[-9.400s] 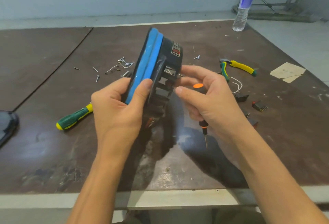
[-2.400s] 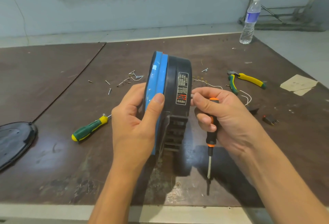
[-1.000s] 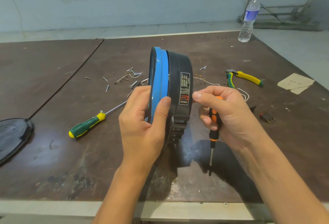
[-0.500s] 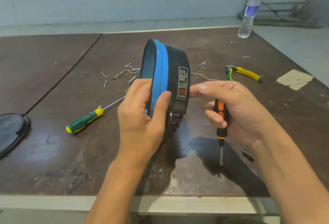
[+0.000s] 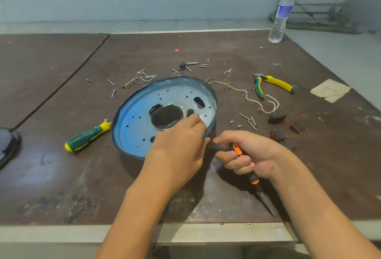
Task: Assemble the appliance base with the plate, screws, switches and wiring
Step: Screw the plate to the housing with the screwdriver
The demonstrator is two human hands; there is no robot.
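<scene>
views: one, head-worn wide-angle
position: over the near edge of the table (image 5: 61, 197), at the person's head
facing: forward and down; wall strip along the top
nearness: close (forearms fill the bottom third)
frame centre: appliance base (image 5: 136, 126), left hand (image 5: 177, 151) gripping its rim, right hand (image 5: 253, 155) round the orange screwdriver (image 5: 237, 148) just beside
reach: near table edge to far edge, water bottle (image 5: 281, 13) far right, dark lid (image 5: 8, 147) cut off at left border
lens: straight edges bow slightly
</scene>
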